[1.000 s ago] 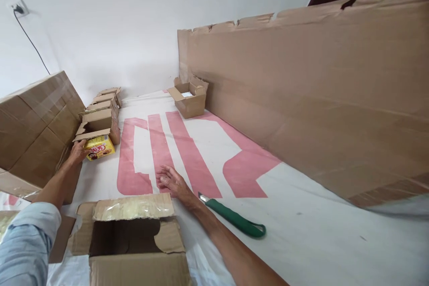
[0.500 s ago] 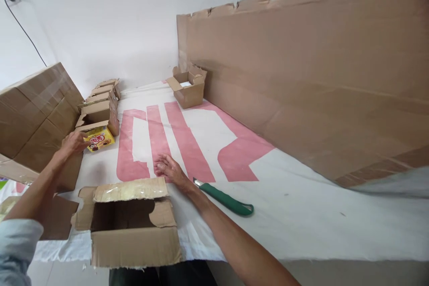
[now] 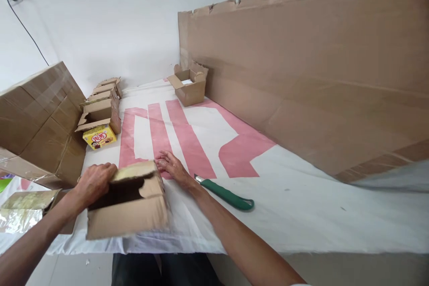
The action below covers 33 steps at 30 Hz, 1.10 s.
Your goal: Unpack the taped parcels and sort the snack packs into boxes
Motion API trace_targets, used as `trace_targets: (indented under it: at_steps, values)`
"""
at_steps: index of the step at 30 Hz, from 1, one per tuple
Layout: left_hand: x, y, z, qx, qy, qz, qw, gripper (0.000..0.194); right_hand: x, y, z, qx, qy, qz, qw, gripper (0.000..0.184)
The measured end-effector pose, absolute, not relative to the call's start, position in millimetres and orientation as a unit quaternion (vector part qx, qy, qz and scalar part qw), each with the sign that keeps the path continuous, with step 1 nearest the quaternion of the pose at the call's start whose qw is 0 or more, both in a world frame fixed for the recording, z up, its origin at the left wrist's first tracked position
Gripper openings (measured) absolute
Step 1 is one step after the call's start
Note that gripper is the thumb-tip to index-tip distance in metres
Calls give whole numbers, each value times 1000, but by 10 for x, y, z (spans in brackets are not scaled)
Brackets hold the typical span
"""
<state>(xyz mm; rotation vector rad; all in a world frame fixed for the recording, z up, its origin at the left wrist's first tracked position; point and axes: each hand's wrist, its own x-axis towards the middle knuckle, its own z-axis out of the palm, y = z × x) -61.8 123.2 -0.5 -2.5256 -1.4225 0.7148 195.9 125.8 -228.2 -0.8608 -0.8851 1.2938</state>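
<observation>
An opened cardboard box [image 3: 129, 219], its top flaps apart and its inside dark, sits slightly tilted at the table's front edge. My left hand [image 3: 95, 182] grips the left side of this box, fingers curled over the rim by the flap. Just past the box's far right corner, my right hand [image 3: 172, 167] rests with fingers loosely apart and nothing in them; I cannot tell if it touches the flap. A green utility knife [image 3: 226, 194] with its blade out lies beside my right forearm. Farther left, a yellow snack box [image 3: 99, 137] stands against a row of opened cartons.
The row of small opened cartons [image 3: 98, 111] runs back toward the wall beside a large taped carton [image 3: 43, 125]. Another open box [image 3: 190, 91] stands at the back. A tall cardboard panel [image 3: 301, 76] lines the right side. A flattened-looking flap with tape [image 3: 27, 210] lies front left.
My left hand has let go of the yellow snack box and come back to the near cardboard box, which is now tilted and moved slightly. My right hand stays nearly in place.
</observation>
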Motion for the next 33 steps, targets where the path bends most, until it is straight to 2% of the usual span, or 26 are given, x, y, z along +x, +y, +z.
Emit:
trace_targets:
  at_steps: [2,7,12,19,23,29,33]
  values:
    - [-805,1548,26,-832,-502,217,95,35,1958,1259,-2280,-376,-377,569,626,59]
    - [-1233,2368,147,-781,-589,152,144,45,1973,1248,-2242,-372,-371,574,629,60]
    - [-1418,2820,154,-742,-636,106,183,48,1987,1255,-2213,-375,-368,575,628,58]
    - [-1554,2903,76,-750,-637,64,167,39,1982,1269,-2199,-370,-368,574,631,56]
    - [-1515,2920,58,-754,-637,39,155,45,1982,1271,-2174,-368,-367,576,631,58]
    - [-1389,2974,134,-750,-642,22,157,45,1984,1292,-2152,-367,-340,583,640,60]
    - [-1317,2772,139,-786,-597,-26,161,52,1991,1296,-2173,-365,-343,584,639,60]
